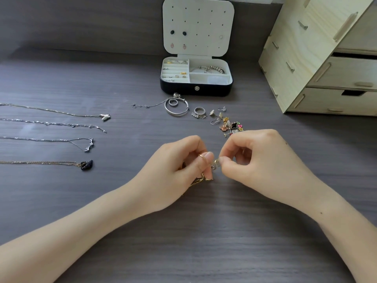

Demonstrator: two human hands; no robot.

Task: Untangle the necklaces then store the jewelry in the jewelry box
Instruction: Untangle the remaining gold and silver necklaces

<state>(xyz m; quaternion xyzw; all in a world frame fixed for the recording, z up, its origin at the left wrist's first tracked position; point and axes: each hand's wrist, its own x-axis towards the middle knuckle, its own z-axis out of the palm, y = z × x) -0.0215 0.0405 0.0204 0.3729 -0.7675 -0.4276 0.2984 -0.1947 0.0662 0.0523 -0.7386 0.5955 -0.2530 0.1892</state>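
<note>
Both hands low centre over the grey table (204, 242). Left hand (179, 168) closed, pinching a gold chain (199, 180) that trails under the palm. Right hand (251, 160) pinches the small pendant (215, 163) end, fingertips nearly touching the left. Jewelry box (195, 78) open at back: earrings in left slots, bracelet (212, 69) in upper right compartment, studs on the lid. Four necklaces lie straight at left, one with a black swan (86, 165). Loose rings and earrings (230, 124) sit just in front of the box.
</note>
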